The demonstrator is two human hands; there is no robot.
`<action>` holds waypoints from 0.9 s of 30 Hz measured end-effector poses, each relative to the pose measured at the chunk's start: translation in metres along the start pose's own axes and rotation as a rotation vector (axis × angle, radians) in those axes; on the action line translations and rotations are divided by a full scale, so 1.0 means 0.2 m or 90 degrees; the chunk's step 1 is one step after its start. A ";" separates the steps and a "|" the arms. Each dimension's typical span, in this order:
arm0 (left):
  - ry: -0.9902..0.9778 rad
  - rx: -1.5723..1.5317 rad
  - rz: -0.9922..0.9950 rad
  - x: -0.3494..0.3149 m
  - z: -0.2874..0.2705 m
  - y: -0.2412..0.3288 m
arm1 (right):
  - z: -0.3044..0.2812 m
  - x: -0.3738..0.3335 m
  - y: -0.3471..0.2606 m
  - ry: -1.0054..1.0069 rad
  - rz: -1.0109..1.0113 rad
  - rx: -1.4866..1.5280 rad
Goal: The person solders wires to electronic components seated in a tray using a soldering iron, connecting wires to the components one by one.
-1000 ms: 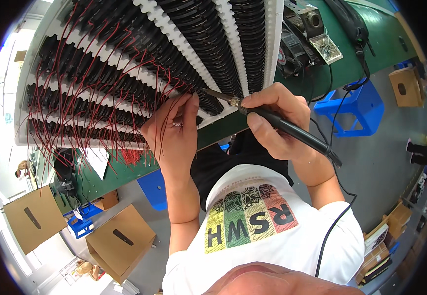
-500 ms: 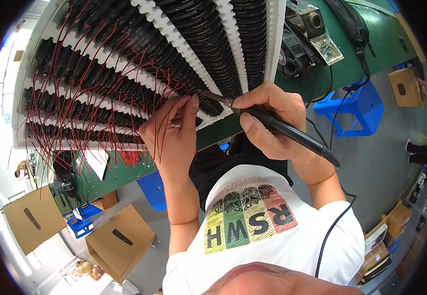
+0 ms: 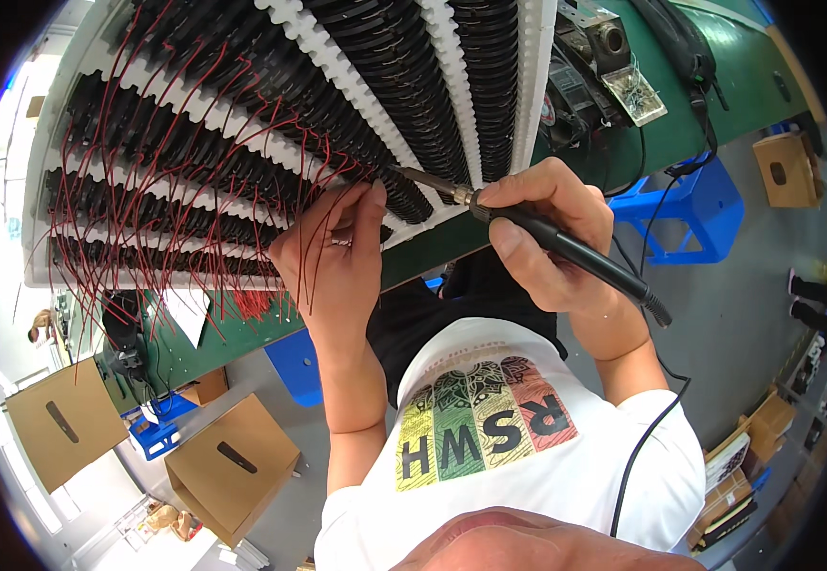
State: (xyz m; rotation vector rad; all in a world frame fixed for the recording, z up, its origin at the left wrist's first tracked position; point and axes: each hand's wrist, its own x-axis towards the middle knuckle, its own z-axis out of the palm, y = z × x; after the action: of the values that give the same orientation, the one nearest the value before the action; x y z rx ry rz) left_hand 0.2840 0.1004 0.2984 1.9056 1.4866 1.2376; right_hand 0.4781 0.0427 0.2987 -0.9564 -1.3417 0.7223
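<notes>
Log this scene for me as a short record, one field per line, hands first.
Left hand: fingertips bunched at the red wires; exact hold too small to tell
Right hand: holding a black soldering iron, tip near the left fingertips
Tray: white, with rows of black parts
Table: green
Around: blue stool, cardboard box
</notes>
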 end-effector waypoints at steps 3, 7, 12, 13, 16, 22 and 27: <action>0.001 -0.008 -0.001 0.00 0.00 0.00 | 0.00 -0.01 0.01 -0.013 -0.020 -0.002; -0.008 0.002 -0.020 0.00 0.01 0.00 | 0.01 -0.01 0.00 0.035 0.010 0.011; -0.023 -0.008 -0.019 0.00 0.00 0.00 | 0.00 0.00 0.02 -0.030 -0.015 -0.008; -0.024 -0.008 -0.018 0.00 0.00 0.00 | 0.00 0.00 0.02 -0.029 -0.015 -0.008; -0.029 0.004 -0.010 0.00 0.00 0.00 | 0.01 0.01 0.03 -0.046 -0.026 -0.020; -0.040 -0.001 -0.018 0.00 -0.01 0.01 | 0.03 0.01 0.04 -0.047 -0.019 -0.011; -0.039 -0.015 -0.013 0.00 -0.01 0.02 | 0.03 0.03 0.03 -0.057 -0.021 -0.017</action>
State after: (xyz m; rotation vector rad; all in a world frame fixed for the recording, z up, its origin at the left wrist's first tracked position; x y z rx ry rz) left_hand 0.2840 0.0991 0.3024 1.8918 1.4499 1.1721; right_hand 0.4727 0.0521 0.2969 -0.9306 -1.4456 0.7308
